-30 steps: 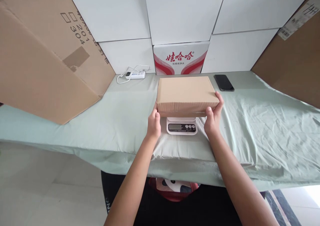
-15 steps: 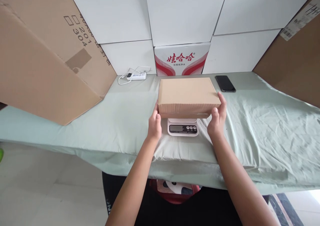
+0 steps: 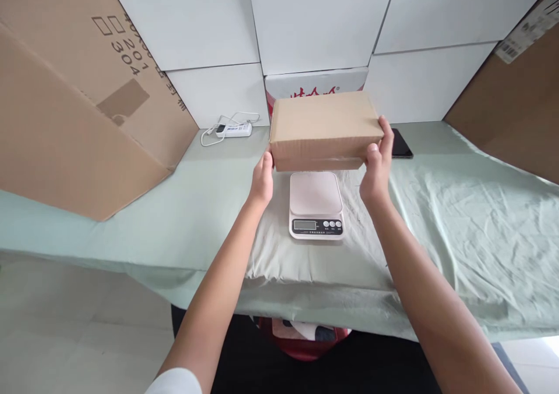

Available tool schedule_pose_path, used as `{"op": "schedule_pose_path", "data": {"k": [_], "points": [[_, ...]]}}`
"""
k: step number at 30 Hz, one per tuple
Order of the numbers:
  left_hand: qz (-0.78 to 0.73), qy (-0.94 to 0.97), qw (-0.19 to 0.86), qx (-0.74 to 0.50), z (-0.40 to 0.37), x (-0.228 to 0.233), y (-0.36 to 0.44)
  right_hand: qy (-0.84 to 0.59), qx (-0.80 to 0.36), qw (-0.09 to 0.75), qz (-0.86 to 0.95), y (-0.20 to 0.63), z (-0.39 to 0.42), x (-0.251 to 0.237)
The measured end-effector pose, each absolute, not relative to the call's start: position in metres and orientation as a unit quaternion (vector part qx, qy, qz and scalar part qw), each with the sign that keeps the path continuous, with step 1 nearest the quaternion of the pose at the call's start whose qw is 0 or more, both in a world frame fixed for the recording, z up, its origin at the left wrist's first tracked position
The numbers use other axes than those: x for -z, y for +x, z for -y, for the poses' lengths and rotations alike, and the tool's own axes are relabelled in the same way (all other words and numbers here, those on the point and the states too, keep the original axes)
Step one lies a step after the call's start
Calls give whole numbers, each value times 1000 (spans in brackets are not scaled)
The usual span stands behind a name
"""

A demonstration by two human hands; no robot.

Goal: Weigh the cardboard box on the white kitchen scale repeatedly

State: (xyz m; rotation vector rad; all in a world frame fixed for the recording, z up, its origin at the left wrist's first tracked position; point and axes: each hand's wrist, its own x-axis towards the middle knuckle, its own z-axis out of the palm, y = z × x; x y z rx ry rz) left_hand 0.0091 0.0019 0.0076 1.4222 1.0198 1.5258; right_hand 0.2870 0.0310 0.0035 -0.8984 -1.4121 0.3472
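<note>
Between both hands I hold a closed brown cardboard box point(image 3: 323, 129), raised above and behind a white digital kitchen scale point(image 3: 316, 193). My left hand point(image 3: 263, 178) grips the box's left end, its thumb up along the near corner and the other fingers mostly hidden. At the opposite end my right hand point(image 3: 378, 164) clasps the right side, thumb on the front face and fingers on the far side. The scale's flat plate now shows, along with its small display and buttons. No digits can be read on the display.
A green cloth covers the table point(image 3: 209, 208). At the back left lies a white device with a cable point(image 3: 234, 130); a black phone point(image 3: 400, 145) is partly hidden behind my right hand. Large cardboard sheets point(image 3: 87, 126) flank both sides, and a white-and-red carton point(image 3: 323, 81) stands behind the box.
The cardboard box has gone up and back, off the scale, with both hands on it. The scale's plate is uncovered, and the box hides more of the carton behind.
</note>
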Motion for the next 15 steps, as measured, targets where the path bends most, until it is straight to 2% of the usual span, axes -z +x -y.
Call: {"op": "schedule_pose_path", "data": {"k": [4, 8, 15], "points": [[-405, 526, 426, -615, -40, 12, 23, -399, -205, 675, 586, 284, -79, 27], [-397, 506, 453, -617, -50, 33, 38, -414, -211, 679, 568, 295, -97, 55], [-438, 489, 447, -608, -58, 48, 34, -422, -242, 640, 595, 302, -102, 66]]}}
